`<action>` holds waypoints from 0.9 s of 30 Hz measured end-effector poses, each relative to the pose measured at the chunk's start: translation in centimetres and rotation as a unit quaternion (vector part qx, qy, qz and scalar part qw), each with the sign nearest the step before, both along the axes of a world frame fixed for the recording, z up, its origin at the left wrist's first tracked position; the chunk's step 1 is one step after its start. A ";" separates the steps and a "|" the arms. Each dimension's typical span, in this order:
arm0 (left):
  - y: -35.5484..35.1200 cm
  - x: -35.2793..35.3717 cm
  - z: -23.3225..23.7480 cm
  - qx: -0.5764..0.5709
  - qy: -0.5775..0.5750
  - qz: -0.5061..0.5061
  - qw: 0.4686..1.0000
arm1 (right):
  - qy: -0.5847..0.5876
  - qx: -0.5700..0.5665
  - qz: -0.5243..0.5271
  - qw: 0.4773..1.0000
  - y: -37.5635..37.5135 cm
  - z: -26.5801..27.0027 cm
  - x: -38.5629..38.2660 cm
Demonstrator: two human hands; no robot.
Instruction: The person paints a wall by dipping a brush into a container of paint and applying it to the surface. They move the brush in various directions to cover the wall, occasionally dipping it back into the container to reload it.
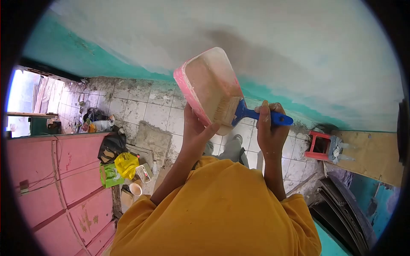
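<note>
My left hand [198, 127] grips the lower edge of a pink plastic tub [187, 85], its thumb over the rim. The tub is tilted, its mouth toward me, and its inside is coated with whitish paint. In my right hand [270, 132] is the blue handle of a paintbrush [242, 112], with the fingers closed around it. The pale, paint-coated bristles lie over the lower end of the tub, close to my left thumb. White specks mark my right fingers. Behind the tub rises a wall [273, 47], whitish above and turquoise along its lower part.
Dirty floor tiles [160, 117] lie below. On the left are a yellow bag [127, 165], a green bag [111, 176], a black bag [112, 147], a white cup [136, 188] and pink panels [85, 166]. A red stool [318, 145] and dark stacked sheets [341, 209] stand right.
</note>
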State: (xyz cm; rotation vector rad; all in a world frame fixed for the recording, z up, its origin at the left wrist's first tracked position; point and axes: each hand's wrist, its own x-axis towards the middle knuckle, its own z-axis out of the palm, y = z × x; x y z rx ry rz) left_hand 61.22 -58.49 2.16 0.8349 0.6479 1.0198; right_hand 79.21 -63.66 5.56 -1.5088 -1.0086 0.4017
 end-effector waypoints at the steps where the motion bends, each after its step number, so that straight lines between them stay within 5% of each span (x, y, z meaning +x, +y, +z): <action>1: 0.0 0.3 0.0 0.003 0.004 0.002 1.000 | 0.000 0.001 0.003 1.000 0.0 0.2 0.4; 27: -3.7 14.0 -0.3 -0.052 -0.030 0.120 0.991 | 0.023 0.020 -0.059 0.998 0.0 1.9 18.0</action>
